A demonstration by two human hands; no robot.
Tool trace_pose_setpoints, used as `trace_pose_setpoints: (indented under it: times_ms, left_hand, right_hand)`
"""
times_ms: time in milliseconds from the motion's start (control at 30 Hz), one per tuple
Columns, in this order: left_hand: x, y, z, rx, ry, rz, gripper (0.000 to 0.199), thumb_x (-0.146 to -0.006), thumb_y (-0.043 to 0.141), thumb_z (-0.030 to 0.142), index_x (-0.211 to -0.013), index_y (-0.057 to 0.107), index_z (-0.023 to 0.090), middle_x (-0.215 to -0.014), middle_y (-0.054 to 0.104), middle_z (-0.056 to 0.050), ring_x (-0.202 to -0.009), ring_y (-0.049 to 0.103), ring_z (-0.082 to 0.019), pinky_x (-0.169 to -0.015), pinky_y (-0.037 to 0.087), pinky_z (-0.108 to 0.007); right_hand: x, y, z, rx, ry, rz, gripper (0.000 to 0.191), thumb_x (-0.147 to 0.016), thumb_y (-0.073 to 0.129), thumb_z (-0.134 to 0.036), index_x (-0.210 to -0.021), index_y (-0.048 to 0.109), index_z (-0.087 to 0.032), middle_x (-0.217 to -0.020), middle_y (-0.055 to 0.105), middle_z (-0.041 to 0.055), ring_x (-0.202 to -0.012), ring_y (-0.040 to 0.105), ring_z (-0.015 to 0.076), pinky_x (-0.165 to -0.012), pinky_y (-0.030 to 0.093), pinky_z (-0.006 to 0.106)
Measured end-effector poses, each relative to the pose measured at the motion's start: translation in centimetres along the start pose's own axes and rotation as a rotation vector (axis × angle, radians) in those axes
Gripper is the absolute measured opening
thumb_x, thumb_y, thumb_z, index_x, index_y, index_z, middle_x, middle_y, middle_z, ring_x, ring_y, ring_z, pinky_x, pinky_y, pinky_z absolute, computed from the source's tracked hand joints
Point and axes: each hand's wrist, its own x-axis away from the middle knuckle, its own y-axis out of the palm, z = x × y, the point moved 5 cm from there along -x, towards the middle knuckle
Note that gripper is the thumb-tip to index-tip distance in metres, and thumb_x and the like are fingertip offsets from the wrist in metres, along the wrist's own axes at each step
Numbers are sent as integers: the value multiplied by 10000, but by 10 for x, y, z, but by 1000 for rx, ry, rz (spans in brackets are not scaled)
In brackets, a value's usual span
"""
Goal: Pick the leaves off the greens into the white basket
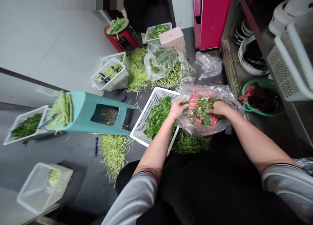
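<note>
A clear plastic bag lies spread open in front of me, with a pink sheet inside and loose leafy greens on top. My left hand, with a gold bracelet at its wrist, is at the bag's left side, its fingers pinched on a leafy sprig. From the right, my right hand reaches in with curled fingers closed on some of the same greens; its fingertips are partly hidden among leaves. Just left of the bag is a white perforated basket of leafy greens, partly behind my left forearm.
A teal stool bears green stalks. White baskets stand around, one with bundled stalks. Trimmings litter the floor. Farther off are a filled plastic bag, a pink box and a red stool. A green basket sits at right.
</note>
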Motion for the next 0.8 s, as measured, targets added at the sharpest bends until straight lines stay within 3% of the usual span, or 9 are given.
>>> trace_pose_setpoints:
  times_ms: [67,167,267,400,467,533,667,733,800]
  left_hand:
    - [6,-18,-4,49,-55,26,278,-639,759,361,-758,633,144,-562,568,25,-453,485,-88,-467,391,-219]
    - [15,-17,-3,129,-87,-30,293,-619,774,352,-760,628,141,-569,573,29,-429,471,-74,-443,384,-212]
    - [20,2,-2,194,-99,-113,289,-623,769,337,-785,648,131,-604,610,13,-440,486,-76,-453,407,-220]
    - [18,10,-8,201,-178,-83,278,-646,751,341,-785,650,123,-582,605,13,-430,475,-70,-446,405,-220]
    - [18,7,-11,179,-203,-79,291,-653,747,354,-801,650,123,-608,615,7,-440,476,-67,-454,415,-223]
    - [19,6,-11,150,-208,-97,344,-655,754,364,-876,660,118,-608,609,7,-448,484,-72,-458,420,-228]
    - [18,21,-3,230,-173,-163,646,-651,785,355,-1212,567,120,-626,618,11,-547,578,-119,-518,470,-247]
    - [16,35,3,300,-153,-229,666,-654,785,356,-1235,551,129,-693,654,-11,-607,611,-135,-551,496,-253]
    - [15,40,7,307,-153,-270,517,-679,757,390,-1098,622,119,-712,666,-30,-588,603,-128,-549,503,-260]
  right_hand:
    - [-3,16,-4,168,21,-100,229,-636,748,-343,-702,694,-130,-712,689,144,-786,676,298,-709,513,363]
    - [-4,18,-6,164,-7,-139,137,-663,705,-257,-722,711,-134,-719,703,123,-745,677,261,-701,512,330]
    - [-4,1,2,102,-10,-28,258,-821,548,-348,-826,717,-153,-755,719,90,-719,672,203,-702,502,281]
    - [-12,-6,5,148,103,171,455,-833,520,-506,-960,705,-110,-1000,700,195,-916,665,273,-747,492,328]
    - [-17,-1,-1,171,120,179,406,-830,547,-437,-1002,696,-101,-1066,678,220,-964,652,289,-749,487,336]
    - [-16,-2,-8,141,100,226,307,-839,532,-343,-990,699,-134,-1041,694,181,-945,654,266,-742,480,317]
    - [7,-23,-26,-103,-95,333,214,-813,551,-329,-865,705,-189,-890,723,75,-848,652,212,-744,477,287]
    - [18,-28,-37,-345,-281,241,213,-799,578,-344,-882,700,-191,-831,721,54,-795,652,193,-729,495,287]
    - [21,-30,-41,-638,-427,109,275,-811,581,-384,-982,679,-193,-835,721,52,-752,659,175,-705,517,293]
